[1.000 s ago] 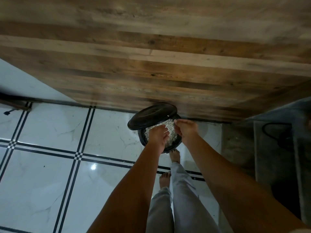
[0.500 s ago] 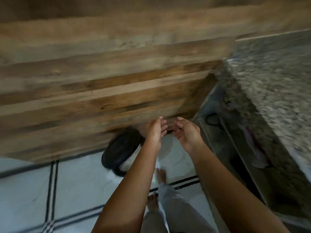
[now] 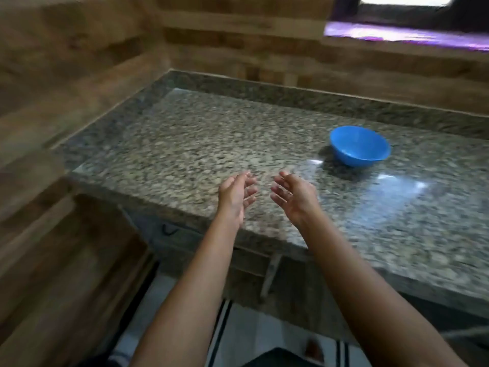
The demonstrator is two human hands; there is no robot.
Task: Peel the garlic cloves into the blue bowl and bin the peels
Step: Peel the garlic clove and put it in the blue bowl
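The blue bowl (image 3: pixel 359 146) stands on the speckled granite counter (image 3: pixel 185 144), to the right of centre; its inside faces away, so its contents are hidden. My left hand (image 3: pixel 236 194) and my right hand (image 3: pixel 292 196) hover side by side over the counter's front edge, palms turned toward each other, fingers relaxed and holding nothing. The bowl lies beyond and to the right of my right hand. No garlic or peels show on the counter, and the bin is out of view. The picture is blurred by motion.
Wood-panelled walls (image 3: pixel 66 75) close in the counter on the left and at the back. A window ledge (image 3: pixel 404 35) is at the top right. Below the counter are drawer fronts with handles (image 3: pixel 268 274) and white floor tiles with black stripes (image 3: pixel 238 335).
My view has swung up from the black bin on the floor to the counter. Both hands have lifted away from the bin and now hang empty above the counter's front edge.
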